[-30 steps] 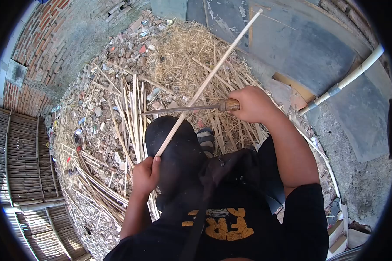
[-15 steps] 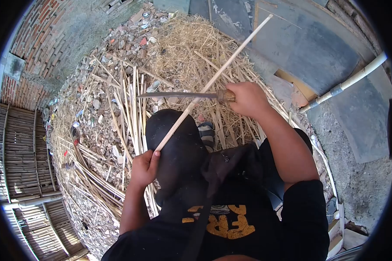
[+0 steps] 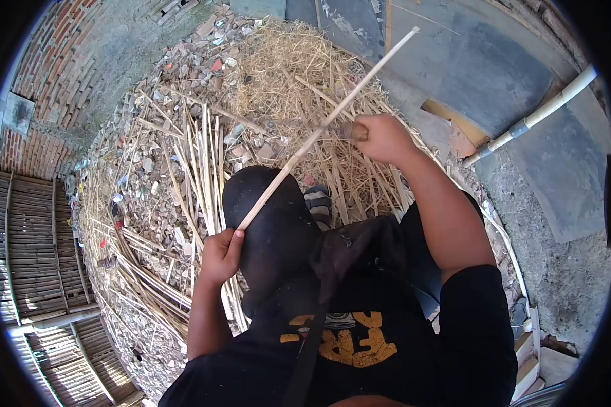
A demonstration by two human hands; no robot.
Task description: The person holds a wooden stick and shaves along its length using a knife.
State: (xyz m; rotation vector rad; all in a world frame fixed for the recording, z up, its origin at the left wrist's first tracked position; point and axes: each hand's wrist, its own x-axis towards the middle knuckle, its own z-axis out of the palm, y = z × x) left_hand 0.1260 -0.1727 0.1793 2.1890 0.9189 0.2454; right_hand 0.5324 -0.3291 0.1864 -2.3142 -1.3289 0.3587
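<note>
My left hand (image 3: 220, 258) is closed around the lower end of a long pale bamboo strip (image 3: 288, 166), its thumb along the side. The strip slants up and away to the right, crossing above my dark-clothed knee (image 3: 268, 203). My right hand (image 3: 387, 139) grips the short wooden handle of a machete (image 3: 352, 131), close to the right side of the strip. Its blade is blurred and hard to make out where it meets the strip. Several split bamboo strips (image 3: 207, 163) lie on the ground beyond my left hand.
A heap of thin shavings (image 3: 295, 68) covers the ground ahead, with rubble (image 3: 149, 163) to its left. Grey sheets (image 3: 468, 74) and a pale pole (image 3: 533, 119) are on the right. A brick wall (image 3: 68, 74) and bamboo slat panels (image 3: 30, 237) stand left.
My right hand has moved slightly up and away, and the machete blade, clearly visible across the strip before, is now blurred. My left hand keeps its hold, nearly still.
</note>
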